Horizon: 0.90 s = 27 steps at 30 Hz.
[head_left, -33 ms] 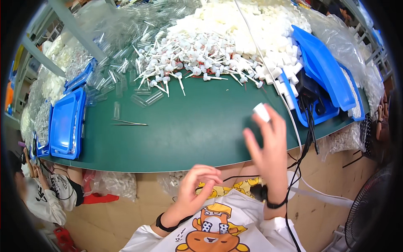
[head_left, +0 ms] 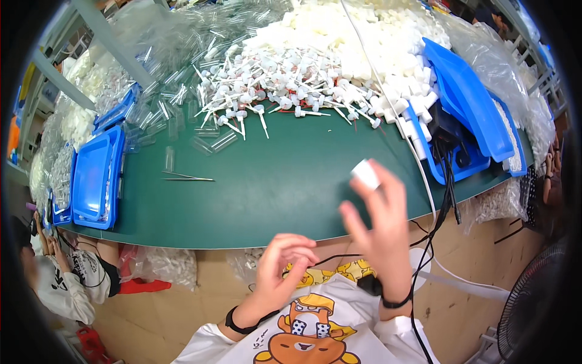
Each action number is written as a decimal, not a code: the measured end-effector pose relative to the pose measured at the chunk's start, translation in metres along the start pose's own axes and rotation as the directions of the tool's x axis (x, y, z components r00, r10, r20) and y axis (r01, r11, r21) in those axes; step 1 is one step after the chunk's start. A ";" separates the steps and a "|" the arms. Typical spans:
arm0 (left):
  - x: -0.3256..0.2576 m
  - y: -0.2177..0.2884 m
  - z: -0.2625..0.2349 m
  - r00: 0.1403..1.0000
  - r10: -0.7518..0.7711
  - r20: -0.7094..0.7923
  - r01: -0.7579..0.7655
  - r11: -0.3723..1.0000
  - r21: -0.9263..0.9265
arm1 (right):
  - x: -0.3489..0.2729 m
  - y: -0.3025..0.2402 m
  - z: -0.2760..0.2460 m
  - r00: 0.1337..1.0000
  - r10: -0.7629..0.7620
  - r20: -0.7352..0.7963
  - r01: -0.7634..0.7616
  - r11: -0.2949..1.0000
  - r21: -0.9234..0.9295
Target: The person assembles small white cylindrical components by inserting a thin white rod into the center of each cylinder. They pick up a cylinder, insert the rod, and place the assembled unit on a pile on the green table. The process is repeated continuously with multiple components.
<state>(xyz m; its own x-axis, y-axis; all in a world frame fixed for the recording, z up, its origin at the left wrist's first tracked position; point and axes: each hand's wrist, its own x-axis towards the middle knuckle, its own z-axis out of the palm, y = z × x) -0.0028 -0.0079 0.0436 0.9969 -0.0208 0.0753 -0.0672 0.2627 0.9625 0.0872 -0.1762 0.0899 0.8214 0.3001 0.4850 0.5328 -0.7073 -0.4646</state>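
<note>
A short white plastic cylinder point(head_left: 365, 174), open-ended or cap-like, is pinched at the fingertips of my right hand point(head_left: 383, 227), above the right front part of the green table. My right thumb stands apart from it. At the table's front edge my left hand point(head_left: 282, 267) hangs with fingers half curled and a gap to the thumb; I see nothing in it. Metal tweezers point(head_left: 189, 178) lie left of centre on the table, beside a clear tube point(head_left: 169, 159). Farther back is a heap of white stemmed pieces point(head_left: 267, 79) with round grey-white heads and some red parts.
White cylinders point(head_left: 357, 36) are heaped at the back right, and clear tubes point(head_left: 212, 27) at the back left. Blue trays point(head_left: 91, 182) flank the table, with black cables point(head_left: 447, 164) by the right-hand tray point(head_left: 467, 103). A white cord point(head_left: 388, 97) crosses the right side. Other people sit nearby.
My right hand has moved slightly left and nearer to me with the white cylinder. The left hand has barely shifted.
</note>
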 end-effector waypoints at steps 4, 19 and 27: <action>0.027 0.021 0.013 0.985 -0.017 -0.174 -0.014 0.984 -0.177 | -0.014 -0.040 0.008 0.960 -0.196 0.203 0.097 0.904 0.416; 0.050 0.014 -0.008 0.945 -0.031 -0.326 -0.052 0.969 -0.241 | 0.061 0.076 -0.016 0.983 0.019 0.185 0.000 0.995 -0.100; 0.046 0.011 -0.014 0.969 0.006 -0.245 -0.059 0.977 -0.207 | 0.062 0.075 -0.014 0.957 0.140 0.253 -0.097 0.980 -0.174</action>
<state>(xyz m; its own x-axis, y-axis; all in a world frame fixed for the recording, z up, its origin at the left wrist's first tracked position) 0.0433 0.0071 0.0542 0.9758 0.2181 0.0152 -0.1160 0.4577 0.8815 0.1751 -0.2195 0.0952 0.9123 0.3502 0.2122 0.4069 -0.8337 -0.3734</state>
